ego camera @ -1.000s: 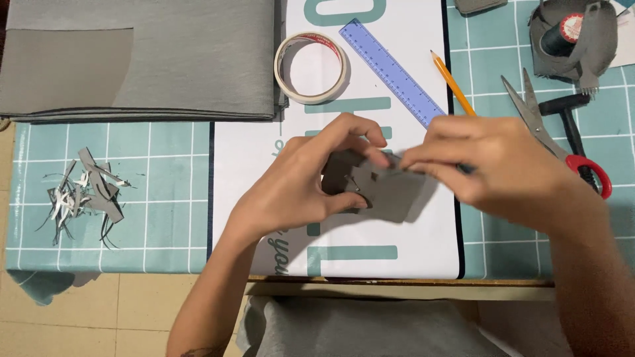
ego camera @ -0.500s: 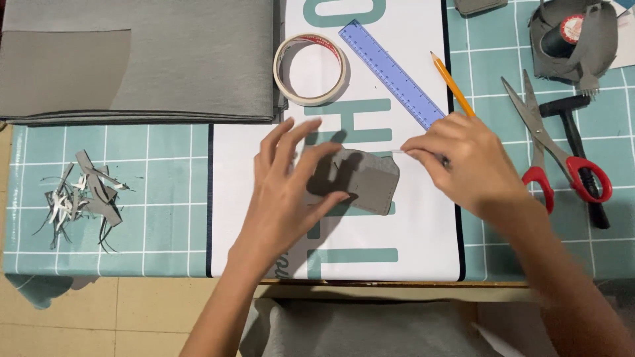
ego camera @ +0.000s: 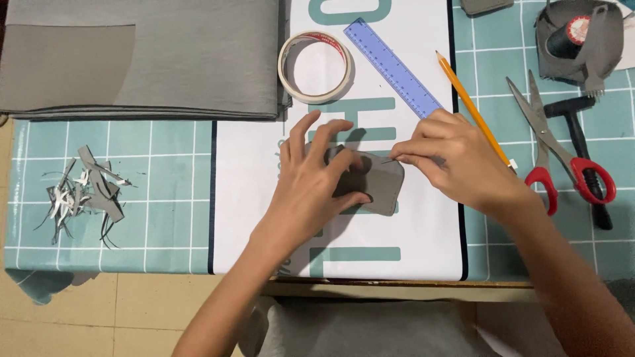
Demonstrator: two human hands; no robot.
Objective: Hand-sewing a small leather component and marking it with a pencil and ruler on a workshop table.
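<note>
Grey piece: a small grey leather-like piece [ego camera: 382, 188] with rounded corners lies flat on the white printed sheet [ego camera: 423, 244], near the sheet's middle. All places below are told from this piece.

Left hand: the left hand [ego camera: 311, 192] lies over the piece's left half, fingers spread wide, thumb pressing its lower left edge and fingertips on its upper edge, pinning it down.

Right hand: the right hand [ego camera: 456, 158] sits just right of the piece, thumb and forefinger pressed together in a pinch on something thin and dark at the piece's upper right edge (perhaps a needle or a thread; too fine to tell). The other fingers are curled.

Tape roll: a roll of pale tape [ego camera: 315, 66] lies above the piece, a little to its left.

Ruler: a blue-violet ruler [ego camera: 391, 66] runs aslant above the piece, its lower end just behind the right hand.

Pencil: an orange pencil [ego camera: 469, 106] lies aslant to the upper right, passing under the right hand.

Scissors: red-handled scissors [ego camera: 555, 149] lie well to the right, on the teal cutting mat [ego camera: 165, 198].

Dark tool: a black-handled tool [ego camera: 582, 142] lies beside the scissors, farther right.

Fabric: folded grey material [ego camera: 145, 56] lies to the upper left.

Scraps: a heap of grey trimmings [ego camera: 83, 195] lies well to the left on the mat.
</note>
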